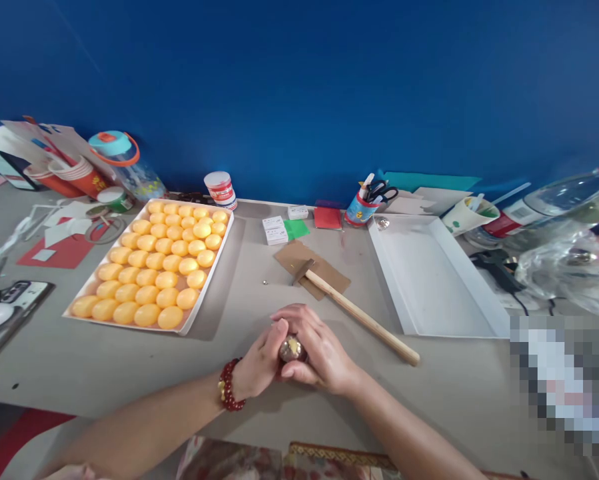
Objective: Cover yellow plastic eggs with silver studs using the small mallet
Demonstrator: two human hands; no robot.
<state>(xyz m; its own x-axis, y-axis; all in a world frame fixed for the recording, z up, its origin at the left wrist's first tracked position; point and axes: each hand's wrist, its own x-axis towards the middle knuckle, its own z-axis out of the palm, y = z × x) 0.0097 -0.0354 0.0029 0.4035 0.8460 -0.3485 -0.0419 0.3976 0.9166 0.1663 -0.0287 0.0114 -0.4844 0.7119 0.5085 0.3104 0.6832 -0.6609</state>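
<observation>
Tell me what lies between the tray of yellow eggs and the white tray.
Mainly a wooden-handled hammer, its head resting on brown cardboard; the head view shows it.

No legible text, jar [220, 189] label and small boxes [275, 230] print too blurred

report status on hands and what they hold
Left hand, right hand both clasp small shiny ball. Hammer lies just beyond, apart. Tray of yellow eggs off left.

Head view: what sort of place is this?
Probably a craft workbench: tray of yellow capsules, wooden hammer, cup with scissors. The left hand and right hand clasp a small ball.
</observation>
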